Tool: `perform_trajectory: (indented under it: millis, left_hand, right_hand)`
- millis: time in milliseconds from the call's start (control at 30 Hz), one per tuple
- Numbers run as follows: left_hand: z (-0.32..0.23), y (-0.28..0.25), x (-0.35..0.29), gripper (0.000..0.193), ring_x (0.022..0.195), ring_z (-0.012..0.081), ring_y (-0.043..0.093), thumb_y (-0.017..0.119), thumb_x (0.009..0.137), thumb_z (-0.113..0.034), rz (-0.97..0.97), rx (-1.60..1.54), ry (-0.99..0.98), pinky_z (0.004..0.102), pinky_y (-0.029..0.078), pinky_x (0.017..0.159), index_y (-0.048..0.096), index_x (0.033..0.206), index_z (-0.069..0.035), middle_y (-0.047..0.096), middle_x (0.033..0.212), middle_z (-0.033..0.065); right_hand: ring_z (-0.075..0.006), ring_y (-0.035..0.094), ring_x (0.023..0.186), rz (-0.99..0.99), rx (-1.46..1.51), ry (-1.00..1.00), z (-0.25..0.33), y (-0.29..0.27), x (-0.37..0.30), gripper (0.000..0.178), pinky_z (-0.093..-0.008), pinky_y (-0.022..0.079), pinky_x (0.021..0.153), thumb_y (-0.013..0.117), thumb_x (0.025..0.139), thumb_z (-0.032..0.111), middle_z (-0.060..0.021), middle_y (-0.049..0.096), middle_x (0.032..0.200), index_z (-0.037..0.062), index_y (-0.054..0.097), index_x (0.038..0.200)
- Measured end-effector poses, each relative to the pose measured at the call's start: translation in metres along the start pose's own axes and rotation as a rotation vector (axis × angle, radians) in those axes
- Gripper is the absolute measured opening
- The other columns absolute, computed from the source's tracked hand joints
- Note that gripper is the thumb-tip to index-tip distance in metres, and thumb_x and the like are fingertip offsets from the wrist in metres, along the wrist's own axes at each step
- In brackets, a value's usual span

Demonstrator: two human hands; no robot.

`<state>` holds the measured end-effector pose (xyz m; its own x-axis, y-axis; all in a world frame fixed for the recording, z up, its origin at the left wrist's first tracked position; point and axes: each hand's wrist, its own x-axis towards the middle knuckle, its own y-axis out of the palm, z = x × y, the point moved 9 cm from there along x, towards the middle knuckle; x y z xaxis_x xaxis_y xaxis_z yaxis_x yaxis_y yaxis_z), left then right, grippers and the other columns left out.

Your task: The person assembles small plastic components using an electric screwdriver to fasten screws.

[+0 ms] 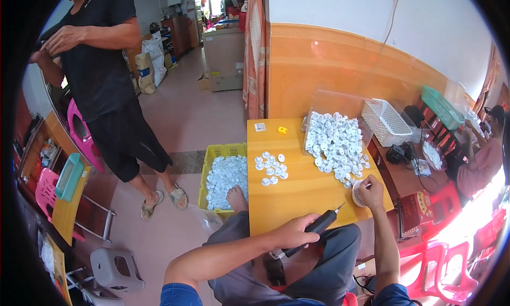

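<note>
My left hand (296,233) is closed around a black electric screwdriver (322,222), held over my lap with its thin bit pointing up and right above the near edge of the wooden table (297,197). At the table's right side, my right hand (373,191) has its fingers pinched together at the mouth of a small white cup (357,199). Whatever those fingers hold is hidden. Just beyond the cup, a heap of round white plastic parts (337,144) spills from a clear bin (332,100) lying open towards me. Several similar parts (271,169) lie grouped on the left.
A small yellow piece (282,130) sits near the far table edge. Left of the table stands a yellow crate (210,156) of white parts, with a bare foot over it. Another person (109,56) stands at left; one sits at far right (481,162). A white basket (387,123) is to the right.
</note>
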<state>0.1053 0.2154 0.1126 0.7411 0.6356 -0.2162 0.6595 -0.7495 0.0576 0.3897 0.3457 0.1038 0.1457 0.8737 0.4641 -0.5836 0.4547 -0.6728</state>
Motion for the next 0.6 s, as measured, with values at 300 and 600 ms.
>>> perform_trajectory:
  millis: [300,600]
  left_hand:
    - [-0.001,-0.016,-0.010,0.058,0.068,0.0104,0.058,0.062,0.085,-0.014,-0.109,-0.049,0.069,0.0265,0.049,0.063,0.044,0.138,0.001,0.059,0.095,0.0056]
    - [0.001,-0.026,-0.011,0.060,0.072,0.0100,0.058,0.064,0.087,-0.015,-0.155,-0.049,0.073,0.0258,0.049,0.065,0.042,0.141,-0.001,0.058,0.095,0.0043]
  right_hand:
    - [-0.0052,0.051,0.051,0.300,1.004,0.326,0.068,0.089,-0.036,0.011,-0.0202,0.042,0.045,0.063,0.087,0.002,0.0006,0.060,0.070,0.0092,0.056,0.087]
    - [-0.0079,0.057,0.062,0.372,1.466,0.525,0.105,0.127,-0.064,0.014,-0.0204,0.047,0.052,0.069,0.091,0.013,-0.0013,0.063,0.084,0.0131,0.056,0.097]
